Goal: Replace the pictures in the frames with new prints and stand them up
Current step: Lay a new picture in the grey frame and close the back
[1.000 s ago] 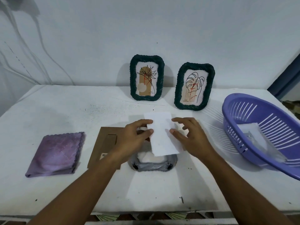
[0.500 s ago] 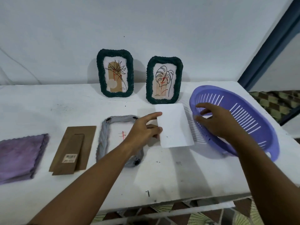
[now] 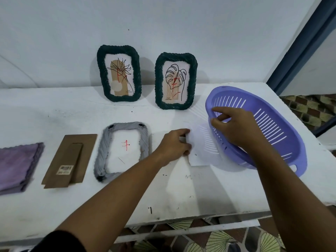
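A grey woven frame (image 3: 101,151) lies face down in the middle of the table, with a white sheet marked in red inside it. Its brown backing board (image 3: 71,160) lies to the left. My left hand (image 3: 174,144) pinches the left edge of a white print (image 3: 198,155), which lies flat with its right edge under the purple basket (image 3: 283,135). My right hand (image 3: 236,126) grips the basket's near-left rim, and the basket is tilted. Two green woven frames (image 3: 119,73) (image 3: 175,80) with plant drawings stand against the wall.
A folded purple cloth (image 3: 16,166) lies at the far left of the white table (image 3: 181,193). The table's front edge is close to me, with patterned floor below. A blue door frame (image 3: 300,44) rises at the right.
My right hand left the print, reached the basket and took hold of its rim. My left hand slid the print to the right, off the grey frame and partly under the basket.
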The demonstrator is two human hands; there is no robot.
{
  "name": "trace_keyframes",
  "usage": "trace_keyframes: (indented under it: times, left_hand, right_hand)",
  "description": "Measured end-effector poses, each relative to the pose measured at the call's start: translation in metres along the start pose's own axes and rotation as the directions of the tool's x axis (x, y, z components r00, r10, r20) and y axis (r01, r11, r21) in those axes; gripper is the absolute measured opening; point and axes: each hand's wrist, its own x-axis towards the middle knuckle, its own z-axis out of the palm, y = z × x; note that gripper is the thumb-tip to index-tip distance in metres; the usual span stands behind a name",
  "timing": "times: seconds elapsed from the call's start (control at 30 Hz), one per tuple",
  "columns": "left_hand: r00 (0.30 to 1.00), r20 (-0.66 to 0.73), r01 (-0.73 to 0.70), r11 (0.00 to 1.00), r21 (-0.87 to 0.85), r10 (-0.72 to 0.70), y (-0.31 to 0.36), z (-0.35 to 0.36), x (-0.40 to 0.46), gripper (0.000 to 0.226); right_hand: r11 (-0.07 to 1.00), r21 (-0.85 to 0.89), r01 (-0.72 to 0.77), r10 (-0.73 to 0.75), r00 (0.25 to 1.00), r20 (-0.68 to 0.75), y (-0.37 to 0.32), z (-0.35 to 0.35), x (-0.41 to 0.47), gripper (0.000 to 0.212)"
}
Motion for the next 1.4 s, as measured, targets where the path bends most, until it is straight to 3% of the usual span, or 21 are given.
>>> trace_keyframes:
  times: [0.37,0.5,0.6,0.67,0.73,0.83,0.97,1.2,1.27,1.4]
  left_hand:
    - [1.000,0.029,0.008,0.999,-0.044,-0.007,0.002,0.011,0.004,0.057]
    - [0.996,0.010,-0.084,0.987,0.134,0.084,0.005,0.006,0.002,0.053]
    - [0.989,-0.030,-0.127,0.924,0.360,0.148,0.008,-0.002,0.005,0.049]
    - [0.978,-0.060,-0.156,0.899,0.410,0.198,0.014,-0.006,0.005,0.044]
    - [0.957,-0.089,-0.221,0.895,0.387,0.275,0.024,-0.007,0.003,0.041]
    - [0.919,-0.108,-0.332,0.891,0.311,0.380,0.040,-0.001,0.000,0.043]
    - [0.891,-0.075,-0.410,0.863,0.295,0.448,0.045,0.008,-0.001,0.041]
    - [0.908,-0.029,-0.384,0.859,0.338,0.417,0.044,0.013,0.001,0.044]
    - [0.909,-0.030,-0.380,0.859,0.343,0.415,0.045,0.013,0.001,0.044]
    - [0.904,-0.031,-0.387,0.848,0.364,0.426,0.046,0.014,0.001,0.042]
  right_hand:
    - [1.000,0.028,0.001,-0.001,1.000,-0.009,0.001,0.013,-0.007,0.039]
    - [0.997,0.066,-0.032,0.031,0.999,0.006,0.004,0.016,-0.007,0.039]
    - [0.974,0.152,-0.167,0.157,0.985,0.077,0.012,0.009,-0.001,0.037]
    - [0.968,0.028,-0.250,0.246,0.965,0.093,0.024,0.002,0.009,0.041]
    - [0.922,-0.243,-0.303,0.344,0.927,0.150,0.036,-0.004,0.017,0.050]
    - [0.823,-0.492,-0.284,0.454,0.850,0.269,0.046,-0.002,0.022,0.063]
    - [0.783,-0.555,-0.282,0.505,0.808,0.302,0.057,0.007,0.025,0.070]
    - [0.774,-0.535,-0.338,0.494,0.851,0.177,0.074,0.015,0.029,0.091]
    - [0.788,-0.501,-0.358,0.471,0.875,0.115,0.073,0.013,0.027,0.084]
    - [0.878,-0.348,-0.328,0.357,0.934,0.021,0.066,0.000,0.026,0.048]
